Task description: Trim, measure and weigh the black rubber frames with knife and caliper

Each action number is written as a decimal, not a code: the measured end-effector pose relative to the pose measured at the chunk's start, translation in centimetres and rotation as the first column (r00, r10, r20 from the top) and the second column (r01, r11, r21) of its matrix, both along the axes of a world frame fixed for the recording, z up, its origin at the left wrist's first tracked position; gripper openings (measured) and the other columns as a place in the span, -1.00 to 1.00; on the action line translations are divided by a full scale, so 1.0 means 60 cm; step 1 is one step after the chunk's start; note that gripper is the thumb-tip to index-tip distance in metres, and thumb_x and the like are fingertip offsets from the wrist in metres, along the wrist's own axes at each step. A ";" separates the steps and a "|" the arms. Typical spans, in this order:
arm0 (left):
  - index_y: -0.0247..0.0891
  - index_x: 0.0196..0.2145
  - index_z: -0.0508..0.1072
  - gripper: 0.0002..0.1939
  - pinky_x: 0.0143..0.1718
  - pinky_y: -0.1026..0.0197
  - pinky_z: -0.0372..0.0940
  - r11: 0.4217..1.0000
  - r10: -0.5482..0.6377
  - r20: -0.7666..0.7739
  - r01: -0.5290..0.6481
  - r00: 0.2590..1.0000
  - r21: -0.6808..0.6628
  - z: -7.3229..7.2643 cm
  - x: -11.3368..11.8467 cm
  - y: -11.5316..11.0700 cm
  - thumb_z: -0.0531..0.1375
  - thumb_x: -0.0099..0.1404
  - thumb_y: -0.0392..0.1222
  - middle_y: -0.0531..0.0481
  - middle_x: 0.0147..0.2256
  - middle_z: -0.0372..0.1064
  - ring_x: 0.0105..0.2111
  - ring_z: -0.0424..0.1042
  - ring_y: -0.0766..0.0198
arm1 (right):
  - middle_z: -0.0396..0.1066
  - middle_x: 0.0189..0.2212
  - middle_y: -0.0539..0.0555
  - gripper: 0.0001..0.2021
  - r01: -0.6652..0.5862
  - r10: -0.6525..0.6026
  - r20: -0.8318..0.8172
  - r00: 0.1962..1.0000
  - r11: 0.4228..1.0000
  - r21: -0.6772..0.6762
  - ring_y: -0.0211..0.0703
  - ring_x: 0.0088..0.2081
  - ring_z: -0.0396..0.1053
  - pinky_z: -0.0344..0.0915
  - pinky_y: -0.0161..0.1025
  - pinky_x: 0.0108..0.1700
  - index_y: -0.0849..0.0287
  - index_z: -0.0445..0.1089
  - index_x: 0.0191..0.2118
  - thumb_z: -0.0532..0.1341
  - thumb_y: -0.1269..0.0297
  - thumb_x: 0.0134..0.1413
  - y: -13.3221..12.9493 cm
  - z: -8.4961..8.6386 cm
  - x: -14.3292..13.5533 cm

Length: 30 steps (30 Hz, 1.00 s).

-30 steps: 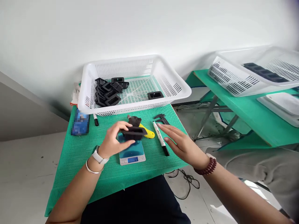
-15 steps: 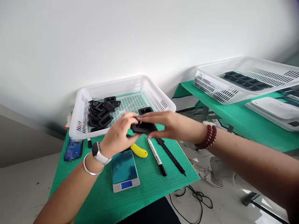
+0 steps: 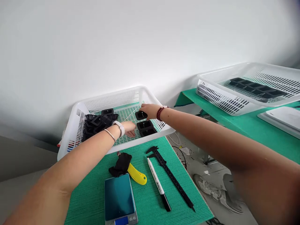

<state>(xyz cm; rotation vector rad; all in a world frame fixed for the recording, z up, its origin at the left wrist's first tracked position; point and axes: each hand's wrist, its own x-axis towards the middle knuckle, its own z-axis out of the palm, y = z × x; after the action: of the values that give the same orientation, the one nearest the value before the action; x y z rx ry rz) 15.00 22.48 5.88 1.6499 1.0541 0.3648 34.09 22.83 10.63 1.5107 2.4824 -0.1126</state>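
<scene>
Over the right part of the white slatted basket [image 3: 77,107], my right hand [image 3: 150,110] grips a black rectangular frame-like piece [image 3: 138,116] by its right end. Two similar black pieces [image 3: 144,125] lie in a row just in front of it. My left hand [image 3: 129,127] hovers inside the basket to the left of that row, fingers loosely stretched with nothing in them. A jumbled pile of black pieces [image 3: 96,122] fills the basket's left side, partly hidden by my left forearm.
On the green mat lie a digital scale [image 3: 119,197], a yellow-handled cutter [image 3: 137,175] beside black cloth [image 3: 122,164], a white marker [image 3: 156,178] and a black caliper [image 3: 174,179]. Another white basket [image 3: 211,93] with black pieces stands on the right table.
Both hands have moved forward from above the mat into the basket. My left hand has let go of the black piece, and my right hand has carried it over the basket's right side.
</scene>
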 end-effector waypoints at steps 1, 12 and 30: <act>-0.33 -0.10 0.48 -0.75 -0.16 -0.04 0.46 0.996 -0.036 -0.042 0.032 0.998 -0.084 -0.005 0.005 -0.001 0.21 0.32 -0.15 -0.18 -0.13 0.50 -0.16 0.52 0.08 | 0.27 0.13 0.28 -0.38 -0.003 0.003 0.005 1.000 1.000 -0.017 0.05 0.06 0.36 0.29 -0.15 0.03 0.32 0.32 0.16 0.40 0.44 -0.08 0.005 -0.006 0.001; -0.26 -0.49 0.47 -0.89 -0.22 0.08 0.50 0.921 -0.012 -0.169 -0.055 0.986 -0.385 -0.002 0.054 -0.006 0.18 -0.04 -0.37 -0.16 -0.51 0.55 -0.37 0.59 0.11 | 0.31 0.12 0.24 -0.28 0.014 -0.006 0.062 0.998 0.990 -0.138 0.06 0.06 0.37 0.30 -0.20 -0.07 0.22 0.28 0.22 0.38 0.50 -0.15 0.023 -0.034 0.000; -0.25 -0.58 0.46 -0.98 -0.35 0.09 0.46 0.977 -0.088 -0.382 0.005 0.920 -0.215 0.048 -0.029 0.029 0.24 -0.08 -0.30 -0.16 -0.51 0.56 -0.40 0.59 0.08 | 0.37 0.08 0.31 -0.46 0.059 -0.046 0.157 0.986 0.995 -0.076 0.08 0.02 0.41 0.33 -0.11 -0.06 0.27 0.37 0.15 0.23 0.60 -0.01 -0.024 0.003 -0.016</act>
<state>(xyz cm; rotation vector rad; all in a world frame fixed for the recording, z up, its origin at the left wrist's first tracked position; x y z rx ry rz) 13.27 24.24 8.74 1.5856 1.2959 -0.1153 33.14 21.36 10.80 1.4924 2.2904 -0.0980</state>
